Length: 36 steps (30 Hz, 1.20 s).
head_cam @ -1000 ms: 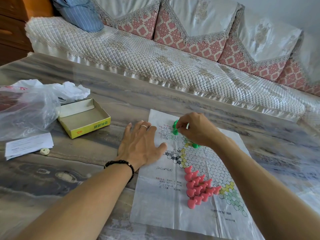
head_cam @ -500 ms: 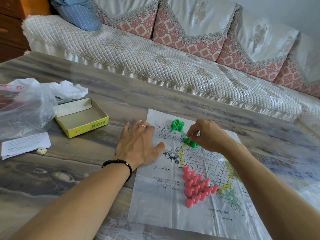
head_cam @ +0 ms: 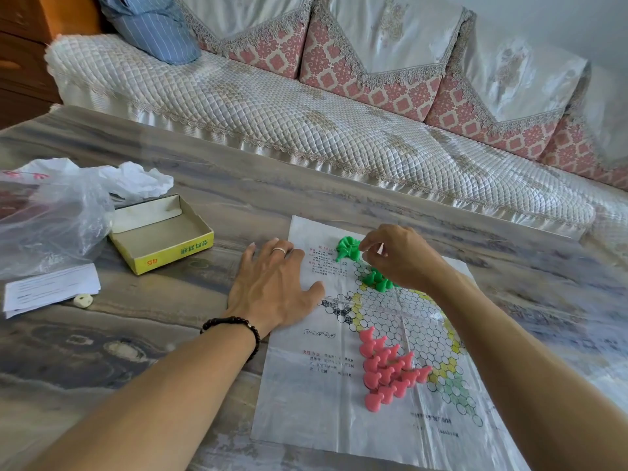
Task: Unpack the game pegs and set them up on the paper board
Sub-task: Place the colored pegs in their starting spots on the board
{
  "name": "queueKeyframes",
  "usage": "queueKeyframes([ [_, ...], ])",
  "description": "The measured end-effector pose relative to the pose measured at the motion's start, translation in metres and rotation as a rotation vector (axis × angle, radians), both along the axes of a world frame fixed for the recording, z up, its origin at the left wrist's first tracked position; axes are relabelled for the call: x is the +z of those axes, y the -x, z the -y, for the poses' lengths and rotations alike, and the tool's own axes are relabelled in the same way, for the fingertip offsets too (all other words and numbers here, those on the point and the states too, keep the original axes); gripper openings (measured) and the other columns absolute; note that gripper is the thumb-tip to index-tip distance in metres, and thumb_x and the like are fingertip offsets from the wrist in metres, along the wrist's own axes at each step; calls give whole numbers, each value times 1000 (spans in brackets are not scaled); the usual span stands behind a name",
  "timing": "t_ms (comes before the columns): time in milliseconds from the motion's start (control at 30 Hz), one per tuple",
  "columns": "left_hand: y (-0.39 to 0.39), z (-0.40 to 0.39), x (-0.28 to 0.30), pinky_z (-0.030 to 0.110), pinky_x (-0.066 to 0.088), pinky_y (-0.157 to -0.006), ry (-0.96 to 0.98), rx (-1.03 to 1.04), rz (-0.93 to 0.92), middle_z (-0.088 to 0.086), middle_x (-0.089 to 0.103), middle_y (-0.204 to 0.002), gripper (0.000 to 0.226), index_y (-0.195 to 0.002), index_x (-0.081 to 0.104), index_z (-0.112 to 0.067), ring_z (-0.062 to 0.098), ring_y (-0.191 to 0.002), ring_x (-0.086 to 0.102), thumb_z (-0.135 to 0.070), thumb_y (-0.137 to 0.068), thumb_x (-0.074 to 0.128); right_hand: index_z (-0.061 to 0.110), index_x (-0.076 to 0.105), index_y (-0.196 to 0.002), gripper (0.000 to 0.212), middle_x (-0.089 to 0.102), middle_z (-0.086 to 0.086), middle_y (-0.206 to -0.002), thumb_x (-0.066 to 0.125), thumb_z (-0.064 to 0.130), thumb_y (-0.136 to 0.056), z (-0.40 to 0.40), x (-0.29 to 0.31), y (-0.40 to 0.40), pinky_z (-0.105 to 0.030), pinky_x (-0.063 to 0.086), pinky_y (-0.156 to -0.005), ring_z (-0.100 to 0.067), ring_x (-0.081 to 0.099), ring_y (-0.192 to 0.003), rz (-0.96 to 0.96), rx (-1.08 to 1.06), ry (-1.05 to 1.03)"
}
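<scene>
Pressing flat, fingers spread, left hand (head_cam: 272,287) pins paper board (head_cam: 326,375), right hand (head_cam: 401,260) curled beside loose green pegs (head_cam: 347,248), grasp unclear, pink pegs (head_cam: 387,368) lower centre.

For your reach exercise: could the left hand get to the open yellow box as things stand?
Probably yes. The left hand lies flat on the paper board's edge, holding nothing, and only bare table separates it from the yellow box.

Home living room, quilted sofa (head_cam: 306,130) with patterned cushions (head_cam: 373,62), marbled coffee table (head_cam: 238,198)
</scene>
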<state>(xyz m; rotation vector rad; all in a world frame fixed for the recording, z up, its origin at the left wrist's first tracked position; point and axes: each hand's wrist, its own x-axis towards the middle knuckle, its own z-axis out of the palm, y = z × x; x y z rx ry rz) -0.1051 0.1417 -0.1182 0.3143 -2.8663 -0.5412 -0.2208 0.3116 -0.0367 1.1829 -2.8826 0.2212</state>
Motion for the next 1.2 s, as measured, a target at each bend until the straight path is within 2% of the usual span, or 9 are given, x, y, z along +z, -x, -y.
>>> queueKeyframes([
  [100, 0, 0, 0, 47, 8, -119, 4, 2, 6, 1, 31, -154, 67, -141, 41, -22, 19, -145, 17, -62, -87, 38, 17, 68, -112, 25, 69, 1, -110, 54, 9, -92, 14, -5, 4, -32, 54, -85, -11, 63, -91, -36, -15, -10],
  [200, 0, 0, 0, 48, 7, -119, 2, 3, 3, 1, 32, -154, 67, -140, 42, -23, 19, -145, 16, -62, -87, 37, 22, 67, -113, 31, 66, 3, -109, 58, 7, -87, 26, -10, 5, -37, 53, -86, -15, 63, -95, -95, 1, -74],
  [300, 1, 0, -1, 49, 9, -118, 1, 5, -9, 1, 35, -152, 66, -136, 46, -23, 19, -145, 18, -62, -85, 36, 25, 68, -111, 35, 61, 3, -110, 62, 4, -84, 35, -18, 4, -38, 52, -88, -18, 63, -94, -166, 89, -176],
  [467, 0, -1, -1, 49, 8, -119, -6, 5, -12, 1, 35, -151, 65, -136, 46, -23, 19, -145, 17, -62, -85, 37, 18, 69, -106, 19, 60, -2, -106, 61, 11, -91, 43, -25, 4, -35, 48, -90, -18, 59, -95, -284, 195, -203],
  [600, 0, -1, -2, 49, 8, -119, 0, 2, -10, 2, 35, -152, 66, -139, 43, -22, 20, -144, 18, -62, -86, 38, 16, 68, -98, 13, 60, 0, -101, 66, 24, -88, 39, -16, 4, -36, 54, -79, -18, 60, -86, -171, 105, -28],
  [767, 1, 0, -1, 49, 9, -118, 2, -5, -5, 2, 34, -152, 65, -137, 44, -22, 20, -144, 19, -62, -87, 37, 13, 67, -89, 7, 66, 2, -78, 65, 19, -88, 17, 5, 1, -23, 54, -62, -12, 62, -68, -1, -35, 193],
  [867, 1, -1, -2, 49, 10, -118, 2, -5, -9, 3, 34, -152, 65, -137, 44, -22, 20, -144, 19, -62, -87, 37, 13, 68, -87, 4, 67, 5, -75, 64, 14, -87, -1, 13, -2, -21, 56, -61, -10, 65, -66, 49, -62, 247],
  [1033, 3, 0, -2, 49, 9, -119, 1, -1, 4, 2, 32, -153, 65, -137, 44, -22, 20, -145, 18, -63, -86, 36, 12, 73, -95, 14, 70, 6, -89, 63, 7, -87, -21, 17, -8, -10, 50, -68, 1, 63, -74, 61, -34, 100],
  [1200, 3, 0, -3, 49, 9, -119, 9, 2, 10, 2, 32, -153, 66, -138, 43, -23, 19, -145, 17, -63, -86, 35, 14, 73, -101, 22, 72, 4, -101, 56, 5, -90, -25, 14, -13, -23, 54, -79, -8, 64, -84, 14, 1, -82],
])
